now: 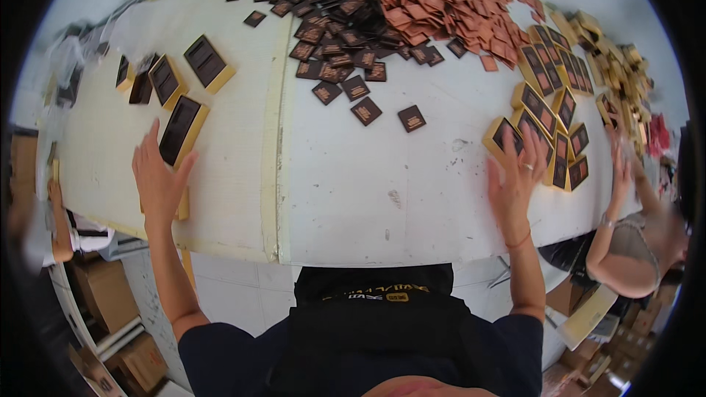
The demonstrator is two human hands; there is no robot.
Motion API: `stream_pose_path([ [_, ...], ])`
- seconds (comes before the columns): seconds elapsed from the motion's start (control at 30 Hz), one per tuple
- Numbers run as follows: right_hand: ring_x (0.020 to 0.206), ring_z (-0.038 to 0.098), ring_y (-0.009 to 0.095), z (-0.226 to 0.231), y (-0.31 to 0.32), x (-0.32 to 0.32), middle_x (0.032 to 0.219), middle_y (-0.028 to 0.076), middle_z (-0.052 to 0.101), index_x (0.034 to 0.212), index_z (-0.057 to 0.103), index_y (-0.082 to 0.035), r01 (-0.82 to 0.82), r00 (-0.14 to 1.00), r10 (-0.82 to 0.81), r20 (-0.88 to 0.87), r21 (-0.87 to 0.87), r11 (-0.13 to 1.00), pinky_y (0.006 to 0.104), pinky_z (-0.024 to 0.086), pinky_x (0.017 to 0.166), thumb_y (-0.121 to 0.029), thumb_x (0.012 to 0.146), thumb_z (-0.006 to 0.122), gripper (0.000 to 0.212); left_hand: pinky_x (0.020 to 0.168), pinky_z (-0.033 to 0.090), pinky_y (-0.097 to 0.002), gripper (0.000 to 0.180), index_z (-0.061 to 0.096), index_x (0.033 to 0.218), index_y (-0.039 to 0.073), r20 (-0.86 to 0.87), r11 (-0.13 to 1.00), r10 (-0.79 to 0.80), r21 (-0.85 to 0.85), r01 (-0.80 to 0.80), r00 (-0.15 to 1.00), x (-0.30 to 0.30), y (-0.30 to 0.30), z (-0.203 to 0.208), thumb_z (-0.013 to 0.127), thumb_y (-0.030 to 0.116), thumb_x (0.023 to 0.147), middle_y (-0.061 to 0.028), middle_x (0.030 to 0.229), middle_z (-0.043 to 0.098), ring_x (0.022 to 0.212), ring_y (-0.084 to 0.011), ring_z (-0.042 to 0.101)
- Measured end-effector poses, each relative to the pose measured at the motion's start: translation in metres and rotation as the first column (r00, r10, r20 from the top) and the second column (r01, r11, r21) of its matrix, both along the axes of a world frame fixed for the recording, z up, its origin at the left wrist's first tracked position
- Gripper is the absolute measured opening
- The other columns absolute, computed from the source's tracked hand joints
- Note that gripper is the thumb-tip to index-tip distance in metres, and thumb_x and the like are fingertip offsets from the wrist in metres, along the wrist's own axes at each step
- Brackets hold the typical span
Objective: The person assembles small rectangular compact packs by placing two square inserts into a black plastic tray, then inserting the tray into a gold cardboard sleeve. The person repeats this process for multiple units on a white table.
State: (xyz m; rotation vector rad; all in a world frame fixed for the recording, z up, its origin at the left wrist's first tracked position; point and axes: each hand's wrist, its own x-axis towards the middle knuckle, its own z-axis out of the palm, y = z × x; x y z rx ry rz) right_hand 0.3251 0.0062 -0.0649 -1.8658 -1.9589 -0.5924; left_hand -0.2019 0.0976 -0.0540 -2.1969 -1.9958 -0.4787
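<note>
My left hand [160, 180] has its fingers spread beside a gold box with an empty black insert [180, 131], the thumb close to the box's near end. Part of another gold box [183, 204] shows behind the wrist. My right hand [513, 184], a ring on one finger, reaches with fingers stretched over the near end of a gold box filled with dark and copper squares [502, 131]. Whether the fingertips press on that box I cannot tell. Similar filled gold boxes [540, 66] stand packed together just beyond it.
Loose dark square packets [331, 37] and copper ones [434, 7] are heaped at the far middle. More black-insert boxes [207, 62] stand at the far left. Another person's hand [623, 169] is near piled gold boxes [618, 73] on the right; another person's arm [59, 220] shows at far left.
</note>
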Motion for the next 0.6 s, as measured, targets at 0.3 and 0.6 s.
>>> stream_pose_path([
  [0.3, 0.108, 0.062, 0.030, -0.020, 0.112, -0.038, 0.118, 0.011, 0.067, 0.126, 0.062, -0.005, -0.716, 0.690, 0.633, -0.351, -0.201, 0.669, 0.0373, 0.052, 0.091, -0.004, 0.081, 0.075, 0.048, 0.103, 0.041, -0.0424, 0.067, 0.054, 0.131, 0.003, 0.330, 0.881, -0.429, -0.050, 0.470, 0.841, 0.101, -0.027, -0.004, 0.081, 0.008, 0.070, -0.0161, 0.129, 0.060, 0.115, -0.0358, 0.055],
  [0.6, 0.066, 0.058, 0.014, 0.009, 0.067, -0.101, 0.084, 0.006, 0.067, 0.099, 0.067, -0.001, -0.748, 0.378, 0.348, -0.858, -0.061, 0.661, 0.0248, 0.047, 0.060, -0.005, 0.088, 0.074, 0.014, 0.099, 0.046, -0.0392, 0.087, 0.040, 0.145, 0.007, 0.600, 0.657, -0.572, -0.073, 0.751, 0.559, 0.182, -0.025, -0.021, 0.084, 0.006, 0.070, -0.0113, 0.135, 0.059, 0.115, -0.0319, 0.055],
])
